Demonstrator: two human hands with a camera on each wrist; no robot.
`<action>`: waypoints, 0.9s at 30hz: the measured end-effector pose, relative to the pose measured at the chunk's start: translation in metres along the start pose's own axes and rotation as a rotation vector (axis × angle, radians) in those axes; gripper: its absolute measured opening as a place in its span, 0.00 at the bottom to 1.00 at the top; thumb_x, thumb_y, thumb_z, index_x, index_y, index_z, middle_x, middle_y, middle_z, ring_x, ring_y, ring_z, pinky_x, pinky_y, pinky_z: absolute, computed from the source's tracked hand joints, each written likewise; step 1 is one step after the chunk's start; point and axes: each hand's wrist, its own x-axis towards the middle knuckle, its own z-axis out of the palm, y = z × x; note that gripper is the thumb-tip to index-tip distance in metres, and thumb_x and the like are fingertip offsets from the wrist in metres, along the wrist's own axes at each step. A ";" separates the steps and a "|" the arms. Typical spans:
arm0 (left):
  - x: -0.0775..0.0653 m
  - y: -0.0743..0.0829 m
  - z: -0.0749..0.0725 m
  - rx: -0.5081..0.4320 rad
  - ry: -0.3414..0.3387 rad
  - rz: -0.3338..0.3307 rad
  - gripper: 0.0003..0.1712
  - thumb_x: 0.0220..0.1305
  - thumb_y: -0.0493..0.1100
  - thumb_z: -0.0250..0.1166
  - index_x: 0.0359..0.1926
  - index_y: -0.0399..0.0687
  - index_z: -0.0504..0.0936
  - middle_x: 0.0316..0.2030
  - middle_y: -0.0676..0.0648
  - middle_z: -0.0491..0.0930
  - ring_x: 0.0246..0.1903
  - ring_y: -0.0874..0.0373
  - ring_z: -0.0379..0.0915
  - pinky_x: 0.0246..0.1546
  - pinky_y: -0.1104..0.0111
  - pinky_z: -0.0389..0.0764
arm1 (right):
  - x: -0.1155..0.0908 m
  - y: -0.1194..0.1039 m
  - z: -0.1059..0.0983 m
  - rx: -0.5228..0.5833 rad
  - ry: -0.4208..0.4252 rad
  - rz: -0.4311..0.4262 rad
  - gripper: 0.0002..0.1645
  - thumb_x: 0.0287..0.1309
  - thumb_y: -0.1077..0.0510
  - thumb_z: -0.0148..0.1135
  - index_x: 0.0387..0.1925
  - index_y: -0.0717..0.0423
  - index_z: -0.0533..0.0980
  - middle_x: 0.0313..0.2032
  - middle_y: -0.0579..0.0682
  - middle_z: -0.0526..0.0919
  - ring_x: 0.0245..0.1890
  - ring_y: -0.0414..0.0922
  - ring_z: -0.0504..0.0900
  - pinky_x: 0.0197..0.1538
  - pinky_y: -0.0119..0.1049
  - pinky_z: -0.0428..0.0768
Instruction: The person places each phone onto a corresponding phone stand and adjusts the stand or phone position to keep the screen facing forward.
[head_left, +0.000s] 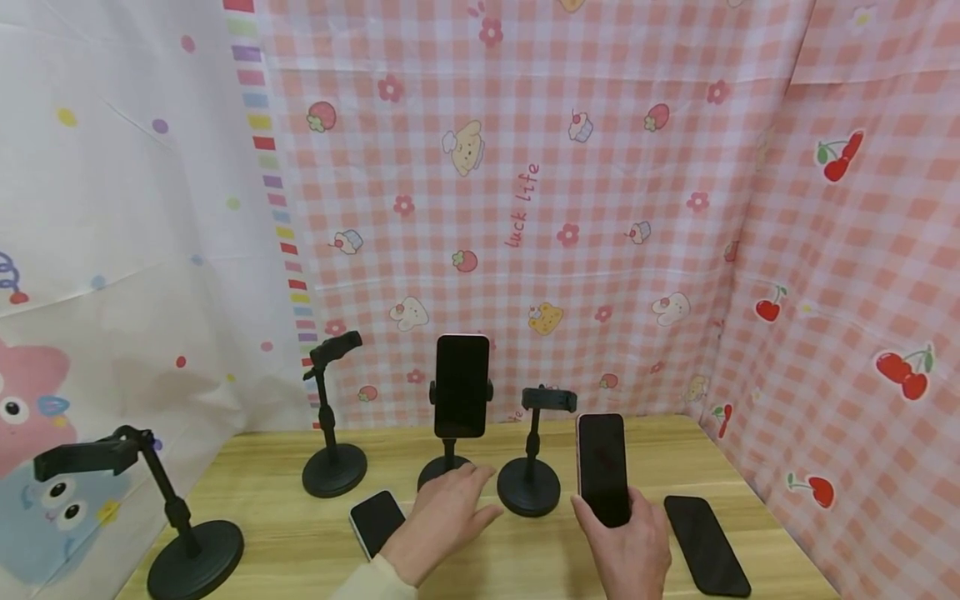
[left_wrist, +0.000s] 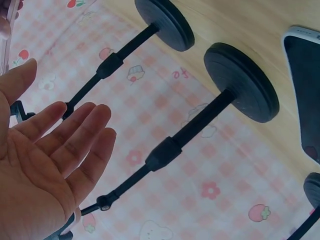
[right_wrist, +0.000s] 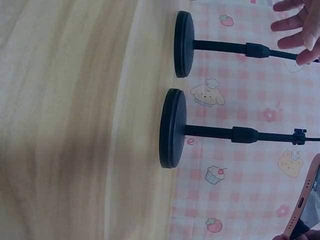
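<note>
My right hand [head_left: 633,546] grips a pink-edged smartphone [head_left: 603,467] by its lower end and holds it upright, screen toward me. In the right wrist view only the lower edge of that smartphone [right_wrist: 302,202] shows. With fingers spread and holding nothing, my left hand [head_left: 444,521] hovers before the middle phone stand. That stand carries another smartphone [head_left: 462,386], clamped upright. Between my hands is a black phone stand [head_left: 529,475] whose holder has no phone in it. In the left wrist view the palm of my left hand [left_wrist: 45,160] is bare.
A white-edged smartphone [head_left: 378,521] lies partly behind my left wrist. Another black smartphone [head_left: 707,546] lies at the right. Two more phone stands, one far left [head_left: 191,554] and one at back left [head_left: 333,467], stand on the wooden table [head_left: 270,533]. Patterned cloth [head_left: 525,208] hangs behind.
</note>
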 end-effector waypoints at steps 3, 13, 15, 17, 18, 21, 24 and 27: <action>0.004 0.004 -0.001 -0.008 -0.009 -0.009 0.30 0.65 0.59 0.66 0.60 0.46 0.78 0.51 0.44 0.81 0.47 0.51 0.81 0.42 0.58 0.82 | 0.001 -0.002 -0.001 0.005 -0.008 0.002 0.58 0.43 0.26 0.72 0.57 0.71 0.71 0.44 0.67 0.72 0.45 0.62 0.72 0.47 0.63 0.70; 0.020 0.018 -0.003 -0.069 0.030 -0.025 0.32 0.68 0.59 0.62 0.65 0.46 0.73 0.56 0.43 0.79 0.52 0.50 0.79 0.46 0.56 0.81 | 0.001 -0.014 -0.006 0.045 -0.013 -0.022 0.58 0.42 0.25 0.71 0.58 0.69 0.72 0.45 0.66 0.73 0.45 0.61 0.72 0.49 0.62 0.70; 0.023 0.020 -0.004 -0.093 0.033 -0.030 0.34 0.69 0.59 0.61 0.67 0.44 0.70 0.58 0.41 0.77 0.52 0.49 0.79 0.46 0.56 0.81 | 0.000 -0.016 -0.006 0.054 -0.002 -0.037 0.56 0.43 0.27 0.72 0.57 0.69 0.73 0.44 0.66 0.73 0.44 0.60 0.72 0.48 0.61 0.70; 0.025 0.023 -0.006 -0.111 0.027 -0.044 0.36 0.70 0.59 0.60 0.70 0.44 0.67 0.60 0.40 0.76 0.52 0.47 0.78 0.47 0.54 0.81 | 0.000 -0.019 -0.006 0.065 0.007 -0.052 0.54 0.44 0.28 0.73 0.56 0.69 0.73 0.44 0.65 0.74 0.44 0.60 0.72 0.48 0.60 0.71; 0.026 0.025 -0.007 -0.121 0.023 -0.054 0.37 0.70 0.60 0.60 0.70 0.43 0.66 0.61 0.39 0.75 0.53 0.45 0.78 0.47 0.53 0.80 | 0.000 -0.020 -0.007 0.072 0.009 -0.057 0.54 0.43 0.28 0.73 0.56 0.68 0.73 0.44 0.65 0.74 0.44 0.59 0.72 0.48 0.60 0.70; 0.028 0.028 -0.008 -0.142 0.020 -0.078 0.39 0.70 0.59 0.61 0.72 0.43 0.63 0.63 0.38 0.73 0.54 0.44 0.77 0.48 0.52 0.80 | 0.001 -0.024 -0.007 0.082 0.016 -0.067 0.53 0.43 0.29 0.74 0.55 0.68 0.74 0.43 0.64 0.74 0.43 0.59 0.72 0.47 0.59 0.70; 0.031 0.030 -0.009 -0.159 0.030 -0.085 0.41 0.70 0.58 0.61 0.74 0.43 0.59 0.64 0.38 0.71 0.56 0.45 0.76 0.49 0.52 0.80 | 0.001 -0.027 -0.008 0.088 0.017 -0.074 0.53 0.43 0.30 0.75 0.55 0.68 0.74 0.43 0.64 0.74 0.43 0.59 0.72 0.48 0.59 0.70; 0.033 0.032 -0.009 -0.164 0.047 -0.080 0.43 0.71 0.58 0.60 0.76 0.44 0.54 0.66 0.38 0.69 0.57 0.45 0.75 0.48 0.54 0.80 | 0.002 -0.030 -0.009 0.088 0.020 -0.090 0.53 0.44 0.30 0.74 0.56 0.68 0.74 0.44 0.64 0.74 0.44 0.59 0.73 0.49 0.60 0.70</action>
